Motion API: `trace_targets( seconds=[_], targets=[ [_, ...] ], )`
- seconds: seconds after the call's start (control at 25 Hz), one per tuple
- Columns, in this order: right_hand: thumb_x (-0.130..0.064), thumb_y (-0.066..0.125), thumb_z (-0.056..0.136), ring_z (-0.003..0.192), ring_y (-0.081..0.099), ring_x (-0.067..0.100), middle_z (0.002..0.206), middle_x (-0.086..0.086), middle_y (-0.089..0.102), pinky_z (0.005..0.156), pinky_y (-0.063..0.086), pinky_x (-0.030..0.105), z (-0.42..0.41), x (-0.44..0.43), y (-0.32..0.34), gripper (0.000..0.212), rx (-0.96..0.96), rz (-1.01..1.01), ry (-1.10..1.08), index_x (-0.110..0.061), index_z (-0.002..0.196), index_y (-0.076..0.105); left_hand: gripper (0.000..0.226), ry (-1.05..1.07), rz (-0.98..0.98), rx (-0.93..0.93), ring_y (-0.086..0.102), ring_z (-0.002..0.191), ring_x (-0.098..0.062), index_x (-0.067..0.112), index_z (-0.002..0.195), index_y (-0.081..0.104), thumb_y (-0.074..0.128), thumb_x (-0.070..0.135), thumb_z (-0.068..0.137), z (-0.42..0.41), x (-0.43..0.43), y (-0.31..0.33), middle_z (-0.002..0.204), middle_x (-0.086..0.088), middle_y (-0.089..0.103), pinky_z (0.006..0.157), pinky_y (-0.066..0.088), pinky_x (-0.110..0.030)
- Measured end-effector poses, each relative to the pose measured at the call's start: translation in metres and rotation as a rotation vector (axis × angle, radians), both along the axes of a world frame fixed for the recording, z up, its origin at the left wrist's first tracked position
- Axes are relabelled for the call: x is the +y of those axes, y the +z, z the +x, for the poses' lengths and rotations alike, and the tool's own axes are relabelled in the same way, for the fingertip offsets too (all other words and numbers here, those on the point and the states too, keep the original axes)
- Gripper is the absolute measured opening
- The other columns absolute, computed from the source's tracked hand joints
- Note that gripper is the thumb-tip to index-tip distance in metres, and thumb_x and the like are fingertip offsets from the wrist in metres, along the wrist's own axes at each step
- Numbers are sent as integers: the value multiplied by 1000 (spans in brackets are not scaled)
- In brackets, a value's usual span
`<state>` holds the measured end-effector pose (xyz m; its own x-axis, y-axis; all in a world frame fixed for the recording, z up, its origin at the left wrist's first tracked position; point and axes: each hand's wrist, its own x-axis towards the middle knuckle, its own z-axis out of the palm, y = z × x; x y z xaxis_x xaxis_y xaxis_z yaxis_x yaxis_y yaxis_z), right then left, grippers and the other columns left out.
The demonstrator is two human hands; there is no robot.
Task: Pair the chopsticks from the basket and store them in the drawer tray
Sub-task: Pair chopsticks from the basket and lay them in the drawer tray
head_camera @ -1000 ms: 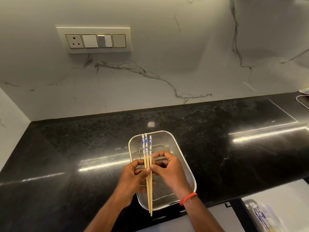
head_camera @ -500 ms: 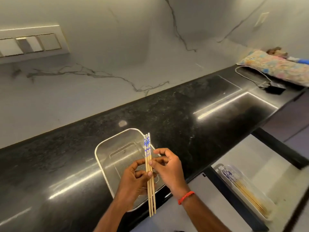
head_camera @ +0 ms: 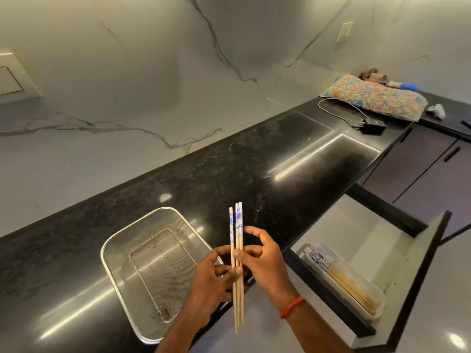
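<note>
Both the left hand [head_camera: 211,281] and right hand [head_camera: 265,263] pinch three chopsticks [head_camera: 237,250] upright, right of the basket [head_camera: 153,271]. The drawer tray [head_camera: 344,278] has come into fuller view since before.

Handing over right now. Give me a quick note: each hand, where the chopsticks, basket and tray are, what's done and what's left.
Left hand: pinching the chopsticks in hand, three sticks upright with their blue-patterned ends up.
Right hand: fingers on the same sticks, sorting out a pair.
Mesh basket: on the black counter, looks empty.
Tray: in the open drawer at right, already holding stored chopsticks.
Done: basket emptied, earlier pairs stored.
Left: pair these sticks and lay them in the tray.
</note>
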<state>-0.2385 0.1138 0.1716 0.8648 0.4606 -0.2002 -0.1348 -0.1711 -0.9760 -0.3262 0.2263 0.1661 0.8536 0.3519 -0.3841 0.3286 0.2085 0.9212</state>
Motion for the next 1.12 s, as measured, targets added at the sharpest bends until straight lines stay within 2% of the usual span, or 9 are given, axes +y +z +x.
trace_targets(
  seconds=[0.12,0.28,0.36,0.52,0.64,0.8,0.96,1.12],
  targets=[
    [-16,75,85,83,76,11,95,3,78,68,59,20,20,-27,3,49,-29,-8,16,-28,129,55,36,-22,-18,3,77,78,-33,22,119,61,66,0,90,15,-27,8,77,-13,75,71,64,-49],
    [-18,75,85,85,75,8,100,1,77,68,59,20,42,-71,5,42,-68,-49,61,-27,124,60,45,-69,21,5,78,92,-25,24,127,57,67,-1,90,37,-65,8,88,-16,78,79,62,-55],
    [-17,75,85,86,75,9,102,1,77,70,61,22,49,-95,3,40,-82,-60,60,-19,123,64,51,-106,42,8,77,94,-22,27,131,53,68,0,90,49,-87,10,90,-16,78,78,63,-52],
    [-15,77,83,79,76,12,90,0,78,64,60,23,59,-140,-3,33,-69,-15,-53,-20,115,70,56,-154,-10,23,78,90,-26,30,132,47,67,-1,90,71,-132,16,91,-13,79,69,64,-42],
    [-17,77,83,80,76,15,91,0,79,67,63,29,68,-167,-9,29,-55,5,-95,-25,110,71,61,-176,-7,29,77,88,-31,24,140,46,67,-3,90,86,-158,13,92,-15,79,73,64,-48],
    [-20,76,84,82,76,18,94,2,79,75,63,38,86,-199,-22,31,-35,-5,-65,-17,114,73,59,-212,-13,31,77,81,-30,26,134,49,67,-6,89,105,-188,7,89,-18,78,67,64,-44],
    [-13,74,85,72,74,9,84,-4,78,66,59,21,100,-229,-23,21,-35,-14,-84,-17,106,74,64,-230,-7,32,76,91,-32,24,142,46,69,-3,88,126,-215,-9,97,-16,78,75,64,-48],
    [-13,75,85,79,76,14,87,-3,78,68,61,22,116,-252,-28,17,-22,10,-235,-21,100,76,63,-266,78,31,77,83,-30,27,137,50,74,0,85,139,-240,-21,87,-13,79,72,64,-40]
  ],
)
